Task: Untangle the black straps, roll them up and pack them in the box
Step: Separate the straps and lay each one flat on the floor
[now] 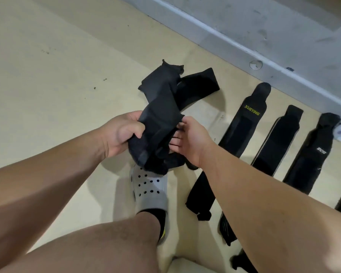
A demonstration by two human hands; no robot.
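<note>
A tangled bundle of black fabric straps [161, 119] hangs above the beige floor [47, 75], over a grey perforated clog [152, 190]. The left hand [122, 133] has its fingers curled round the bundle, while the right hand [189, 140] pinches its edge between thumb and fingers. More flat black straps [242, 127] lie side by side on the floor to the right.

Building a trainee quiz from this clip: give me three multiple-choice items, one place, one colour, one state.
1. Where do the flattened straps lie? A in a box; B on the floor, right of the held bundle; C on a table.
2. The XUEYING lettering is: A white; B red; C yellow.
3. The held bundle is: A tangled; B neatly rolled; C laid flat.
B: they lie side by side there. C: yellow print. A: left hand and right hand grip a crumpled knot.
</note>
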